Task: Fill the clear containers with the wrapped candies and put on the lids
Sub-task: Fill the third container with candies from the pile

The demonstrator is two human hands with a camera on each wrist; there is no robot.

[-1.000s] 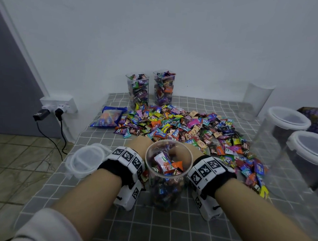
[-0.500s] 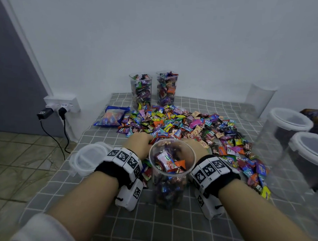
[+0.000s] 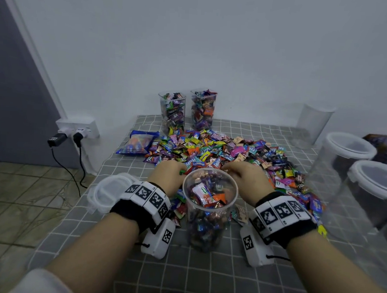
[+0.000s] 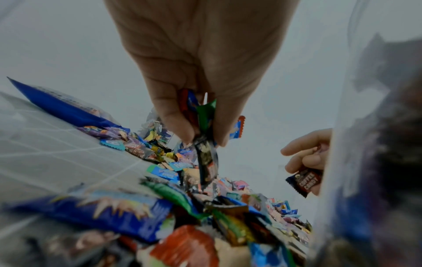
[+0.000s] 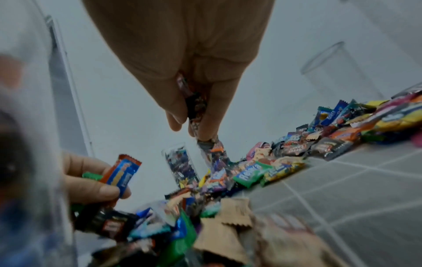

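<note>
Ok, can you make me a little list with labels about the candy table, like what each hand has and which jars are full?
left hand: grips several wrapped candies
right hand: pinches dark-wrapped candies
near jar: open, mostly full, between the wrists
back jars: two, filled, no lids visible
empty jar: far right, open
lidded tubs: two, right edge
loose lid: left of the left wrist
candy pile: spread across the table's middle

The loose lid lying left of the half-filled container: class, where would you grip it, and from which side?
Probably pinch the lid at its raised outer rim, coming from above on its left, table-edge side. It lies flat on the checked cloth, so only the rim offers purchase; the left hand and the container crowd its right.
</note>
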